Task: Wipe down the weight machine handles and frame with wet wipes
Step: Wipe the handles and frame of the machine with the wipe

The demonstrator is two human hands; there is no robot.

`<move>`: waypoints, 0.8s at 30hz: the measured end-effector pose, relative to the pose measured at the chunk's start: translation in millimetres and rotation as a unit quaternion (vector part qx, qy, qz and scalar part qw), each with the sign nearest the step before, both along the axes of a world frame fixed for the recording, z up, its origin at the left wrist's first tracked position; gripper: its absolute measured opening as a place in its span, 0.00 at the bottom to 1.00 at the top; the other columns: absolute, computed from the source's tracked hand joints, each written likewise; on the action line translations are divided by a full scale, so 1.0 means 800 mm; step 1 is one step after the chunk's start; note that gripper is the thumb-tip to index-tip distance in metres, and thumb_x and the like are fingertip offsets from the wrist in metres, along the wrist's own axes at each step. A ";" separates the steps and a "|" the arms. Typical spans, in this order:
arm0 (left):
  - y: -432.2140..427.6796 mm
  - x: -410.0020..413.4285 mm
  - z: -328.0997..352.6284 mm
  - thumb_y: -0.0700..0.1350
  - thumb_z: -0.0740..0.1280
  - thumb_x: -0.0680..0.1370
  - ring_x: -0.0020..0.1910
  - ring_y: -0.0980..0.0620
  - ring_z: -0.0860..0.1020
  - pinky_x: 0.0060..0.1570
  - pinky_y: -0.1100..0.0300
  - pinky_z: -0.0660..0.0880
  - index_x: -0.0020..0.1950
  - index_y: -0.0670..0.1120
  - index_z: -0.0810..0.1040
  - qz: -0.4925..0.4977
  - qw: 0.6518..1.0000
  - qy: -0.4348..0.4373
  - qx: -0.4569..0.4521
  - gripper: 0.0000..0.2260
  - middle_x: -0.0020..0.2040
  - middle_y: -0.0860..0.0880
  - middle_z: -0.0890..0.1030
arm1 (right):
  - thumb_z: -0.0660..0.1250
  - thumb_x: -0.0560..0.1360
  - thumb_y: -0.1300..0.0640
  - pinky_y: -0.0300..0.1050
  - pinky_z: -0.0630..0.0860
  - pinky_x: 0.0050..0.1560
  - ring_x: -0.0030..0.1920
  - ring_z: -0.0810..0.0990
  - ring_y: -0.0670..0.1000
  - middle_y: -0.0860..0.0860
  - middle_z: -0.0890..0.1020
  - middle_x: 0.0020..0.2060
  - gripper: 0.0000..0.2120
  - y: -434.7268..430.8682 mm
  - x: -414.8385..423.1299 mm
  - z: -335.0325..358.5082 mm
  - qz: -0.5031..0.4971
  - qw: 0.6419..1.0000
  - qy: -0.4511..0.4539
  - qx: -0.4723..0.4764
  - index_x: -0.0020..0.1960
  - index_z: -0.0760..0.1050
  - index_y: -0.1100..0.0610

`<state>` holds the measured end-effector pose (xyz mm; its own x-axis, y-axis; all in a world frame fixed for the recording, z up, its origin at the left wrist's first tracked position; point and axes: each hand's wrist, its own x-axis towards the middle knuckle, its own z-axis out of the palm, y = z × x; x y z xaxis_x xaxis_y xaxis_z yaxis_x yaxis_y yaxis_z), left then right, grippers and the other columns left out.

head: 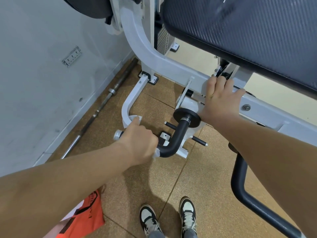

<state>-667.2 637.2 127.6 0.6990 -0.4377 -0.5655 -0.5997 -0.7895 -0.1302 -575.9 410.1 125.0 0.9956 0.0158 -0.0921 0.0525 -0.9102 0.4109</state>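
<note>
Both arms reach forward, bare to the elbow. The left hand [137,143] is curled into a closed fist, index finger extended. The right hand [221,100] lies palm down, fingers apparently hooked over an edge, thumb splayed.

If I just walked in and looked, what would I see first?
Two bare arms reach in from the bottom. The left hand is closed around a black curved handle with a white wipe peeking out beneath it, in the middle. The right hand rests on the white frame, under a big dark seat pad.
</note>
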 end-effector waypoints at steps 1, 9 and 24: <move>0.008 0.001 0.000 0.46 0.63 0.79 0.45 0.49 0.80 0.74 0.43 0.57 0.42 0.52 0.78 0.009 1.000 -0.011 -0.005 0.07 0.38 0.54 0.81 | 0.67 0.70 0.32 0.67 0.74 0.61 0.57 0.69 0.61 0.58 0.67 0.60 0.48 0.000 0.000 0.000 -0.001 1.000 0.002 0.002 0.75 0.53 0.61; 0.072 0.007 0.007 0.50 0.67 0.76 0.40 0.55 0.78 0.63 0.52 0.68 0.44 0.55 0.77 0.054 0.996 -0.063 -0.021 0.02 0.36 0.55 0.78 | 0.68 0.69 0.29 0.68 0.74 0.61 0.58 0.69 0.61 0.58 0.67 0.60 0.50 -0.001 -0.001 0.002 0.003 1.000 0.002 0.000 0.75 0.54 0.61; -0.020 -0.090 0.017 0.33 0.63 0.79 0.54 0.44 0.81 0.65 0.45 0.76 0.49 0.47 0.78 0.820 0.286 0.060 -0.493 0.09 0.52 0.44 0.82 | 0.65 0.68 0.23 0.71 0.75 0.61 0.58 0.70 0.62 0.60 0.68 0.60 0.55 -0.008 -0.003 0.000 0.026 1.000 -0.008 -0.012 0.77 0.55 0.62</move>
<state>-739.0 621.4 141.5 0.4232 0.4349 -0.7948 0.7278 0.3593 0.5841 -578.6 404.0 125.4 0.9948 0.0652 -0.0781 0.0929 -0.8959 0.4345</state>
